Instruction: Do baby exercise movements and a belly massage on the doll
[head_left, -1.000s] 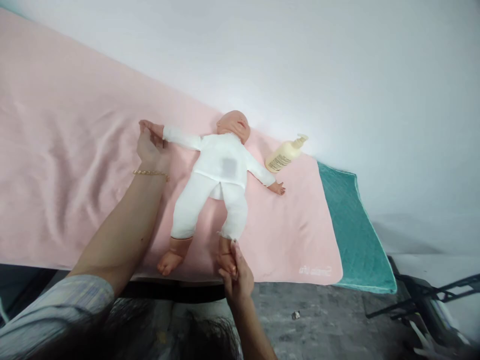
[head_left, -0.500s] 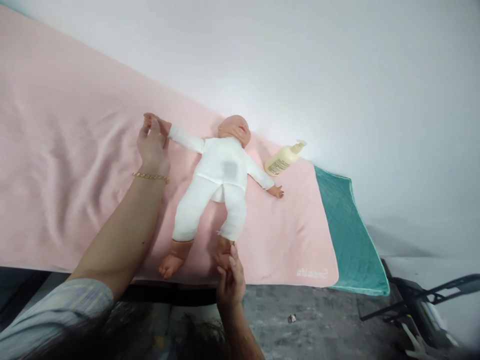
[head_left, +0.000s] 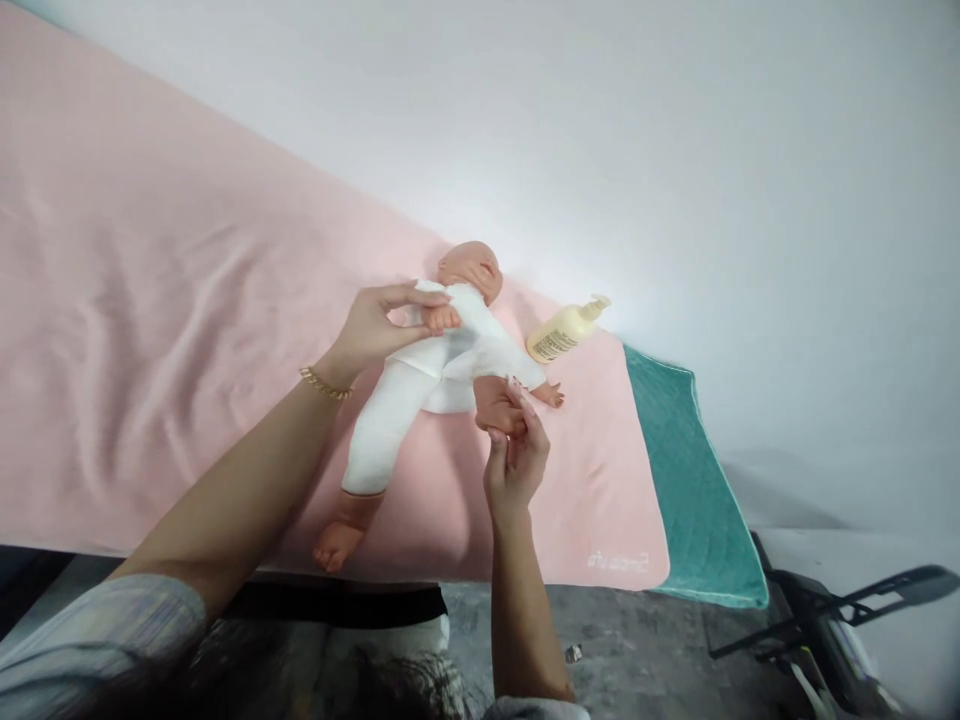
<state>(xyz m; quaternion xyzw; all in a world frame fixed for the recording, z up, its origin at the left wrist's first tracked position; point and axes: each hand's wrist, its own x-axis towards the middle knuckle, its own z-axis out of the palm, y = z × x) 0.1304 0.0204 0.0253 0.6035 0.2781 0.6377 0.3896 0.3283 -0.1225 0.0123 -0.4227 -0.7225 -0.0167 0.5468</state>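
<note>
A baby doll in a white top and trousers lies on its back on a pink blanket. My left hand pinches the doll's hand between thumb and fingers, holding that arm folded over its chest. Around the doll's foot on the right side, my right hand is closed, with that leg bent and raised toward the belly. The doll's other leg lies stretched toward the near edge. Its other arm points out to the right, close to a cream pump bottle.
A green cloth shows beyond the blanket's right end. The white wall runs along the back. A black folding frame stands at the lower right on the grey floor.
My left hand has brought the doll's arm from outstretched at the left in across its chest. My right hand has lifted the doll's foot up and rightward, bending the leg.
</note>
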